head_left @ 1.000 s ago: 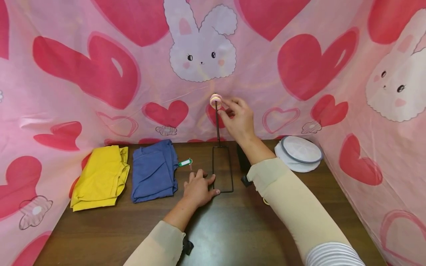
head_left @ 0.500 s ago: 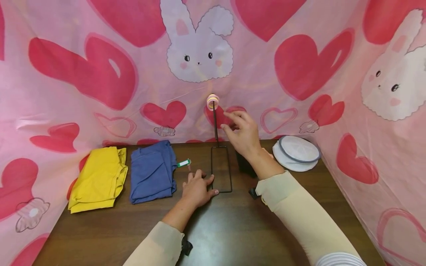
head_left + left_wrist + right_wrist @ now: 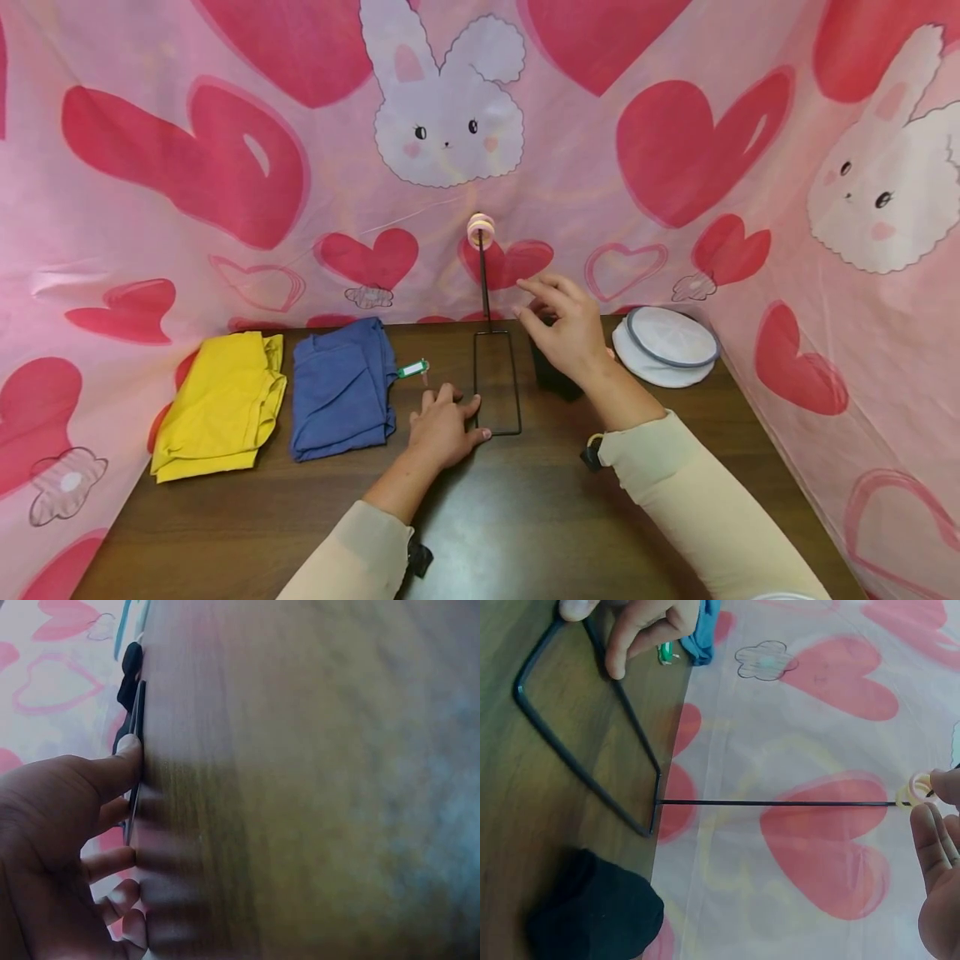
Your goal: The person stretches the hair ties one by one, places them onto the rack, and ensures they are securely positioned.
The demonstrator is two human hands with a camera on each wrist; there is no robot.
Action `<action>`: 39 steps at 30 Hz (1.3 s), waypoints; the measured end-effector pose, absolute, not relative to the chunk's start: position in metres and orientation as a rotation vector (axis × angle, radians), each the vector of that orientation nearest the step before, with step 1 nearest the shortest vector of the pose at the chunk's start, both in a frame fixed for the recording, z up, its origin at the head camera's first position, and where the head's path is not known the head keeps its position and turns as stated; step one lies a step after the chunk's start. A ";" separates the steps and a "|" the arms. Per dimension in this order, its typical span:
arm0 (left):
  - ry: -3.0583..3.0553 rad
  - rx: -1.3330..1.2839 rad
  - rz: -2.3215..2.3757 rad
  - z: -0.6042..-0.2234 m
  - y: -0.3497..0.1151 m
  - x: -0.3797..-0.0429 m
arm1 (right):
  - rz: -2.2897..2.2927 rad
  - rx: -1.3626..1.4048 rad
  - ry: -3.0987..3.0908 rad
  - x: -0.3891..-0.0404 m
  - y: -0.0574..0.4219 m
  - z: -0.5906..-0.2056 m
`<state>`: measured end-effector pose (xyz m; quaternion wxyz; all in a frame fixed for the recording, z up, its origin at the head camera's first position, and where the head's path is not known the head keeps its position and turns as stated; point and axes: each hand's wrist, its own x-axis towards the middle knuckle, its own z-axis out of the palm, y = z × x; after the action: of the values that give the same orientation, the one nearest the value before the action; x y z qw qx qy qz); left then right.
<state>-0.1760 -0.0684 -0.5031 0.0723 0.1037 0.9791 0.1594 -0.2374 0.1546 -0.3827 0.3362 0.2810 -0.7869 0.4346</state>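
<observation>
A black wire stand [image 3: 484,287] has a flat rectangular base on the table and an upright rod. Near the rod's top sit pink and yellow rings [image 3: 481,231], overlapping in the views. My left hand [image 3: 442,427] rests at the base's left side, thumb on the near corner and index finger at the side wire. In the left wrist view its thumb [image 3: 129,754] lies on the wire, other fingertips at the tabletop. My right hand [image 3: 566,329] hovers right of the rod in the head view, fingers slightly bent, nothing between them. Beneath it is a black cloth item [image 3: 553,379], partly hidden.
Left lie folded yellow cloth [image 3: 221,408] and folded blue cloth [image 3: 341,392], with a green-framed tag [image 3: 413,368] beside the blue. White round mesh item [image 3: 671,346] sits at the back right. A small yellow ring [image 3: 595,439] shows by the right cuff. Patterned pink sheeting [image 3: 442,217] encloses the table.
My right hand has moved off the rings, down and to the right, above the black cloth item. The rings stay on the rod. My left hand keeps its place on the base.
</observation>
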 end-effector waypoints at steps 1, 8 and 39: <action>2.942 0.311 0.479 -0.503 -0.068 -0.176 | 1.126 0.736 -2.052 -0.236 0.157 -0.384; 2.948 0.317 0.481 -0.505 -0.069 -0.177 | 1.092 0.751 -2.075 -0.229 0.170 -0.392; 2.930 0.317 0.480 -0.504 -0.069 -0.176 | 1.060 0.883 -2.331 -0.190 0.232 -0.446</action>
<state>-0.1764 -0.0689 -0.5038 0.0775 0.1059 0.9783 0.1604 -0.1897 0.2316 -0.4464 0.2146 0.3182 -0.8406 0.3822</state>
